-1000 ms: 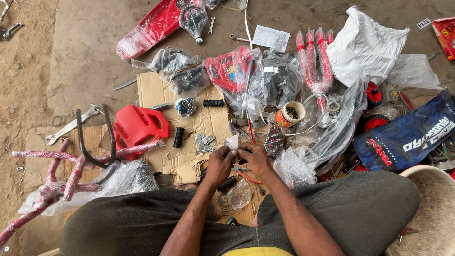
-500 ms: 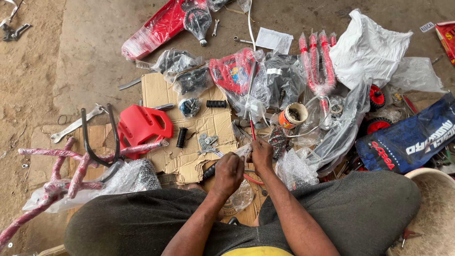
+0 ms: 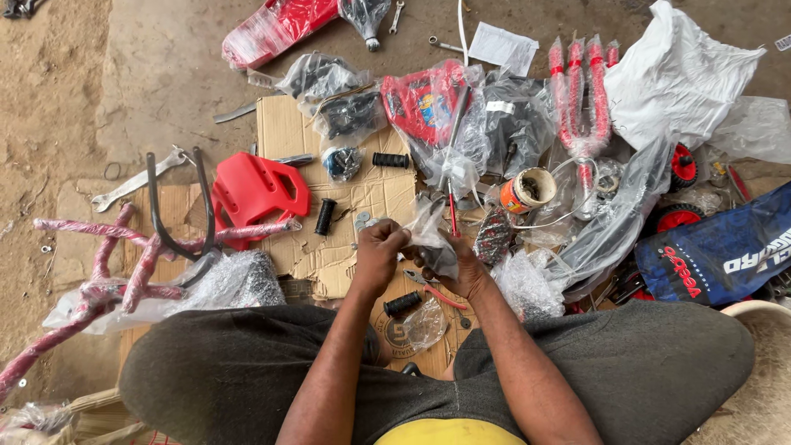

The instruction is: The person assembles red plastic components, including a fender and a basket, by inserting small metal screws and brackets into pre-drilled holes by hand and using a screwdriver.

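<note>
My left hand [image 3: 381, 257] and my right hand [image 3: 455, 265] meet just above my knees. Both grip a small clear plastic bag [image 3: 431, 235] with a dark part inside it. The left fingers pinch the bag's upper left edge; the right hand cradles it from below. Under the hands lie red-handled pliers [image 3: 435, 290], a black rubber grip [image 3: 402, 303] and another clear bag [image 3: 427, 323] on flattened cardboard [image 3: 362, 194].
A red plastic seat [image 3: 257, 189], black grips [image 3: 390, 160], a wrench [image 3: 136, 183], a small tin can [image 3: 527, 189], a wrapped red frame [image 3: 99, 264], red forks [image 3: 581, 99], red wheels [image 3: 680, 169], a white bag [image 3: 676, 74] and a blue bag [image 3: 725, 251] surround me.
My hands have come slightly closer to me and lifted the small plastic bag between them; the view has shifted a little forward.
</note>
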